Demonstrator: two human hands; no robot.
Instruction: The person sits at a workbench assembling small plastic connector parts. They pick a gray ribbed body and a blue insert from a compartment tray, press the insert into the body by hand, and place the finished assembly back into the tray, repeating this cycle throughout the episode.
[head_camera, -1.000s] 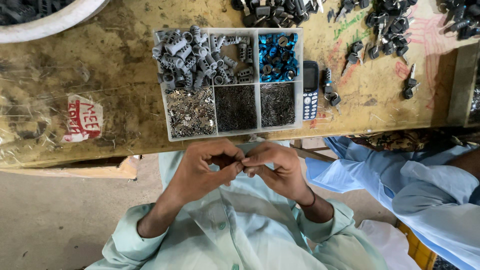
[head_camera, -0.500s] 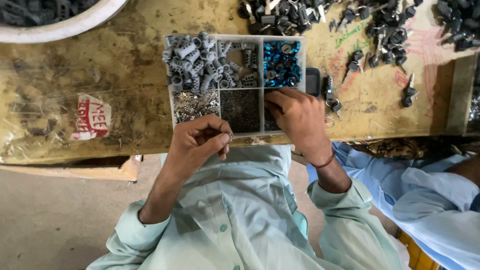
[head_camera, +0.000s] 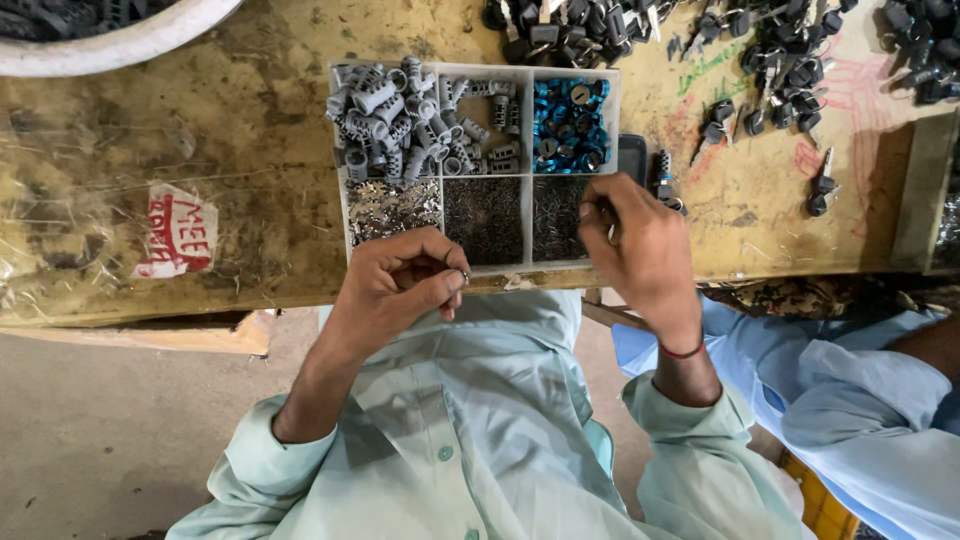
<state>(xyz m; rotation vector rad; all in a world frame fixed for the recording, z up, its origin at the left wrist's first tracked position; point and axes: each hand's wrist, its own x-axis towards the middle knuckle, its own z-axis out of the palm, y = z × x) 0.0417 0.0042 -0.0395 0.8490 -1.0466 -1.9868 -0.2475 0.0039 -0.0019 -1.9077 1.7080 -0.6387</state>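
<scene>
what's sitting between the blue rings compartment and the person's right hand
In the head view, the tray's bottom-right compartment of fine dark metal bits lies between the blue rings and the right hand.

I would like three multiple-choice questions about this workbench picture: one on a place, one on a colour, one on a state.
1. Where is the right hand?
A. over the lower right compartment of the tray
B. inside the white bowl
C. on the floor

2. What colour are the rings in the upper right compartment?
A. red
B. blue
C. yellow

3. How is the left hand?
A. flat and spread open
B. curled, fingertips pinched on a small part, near the table edge
C. hidden

Answers: 1 A, it covers the corner of that dark compartment. 2 B, they are shiny blue. 3 B, thumb and fingers are closed together.
</scene>
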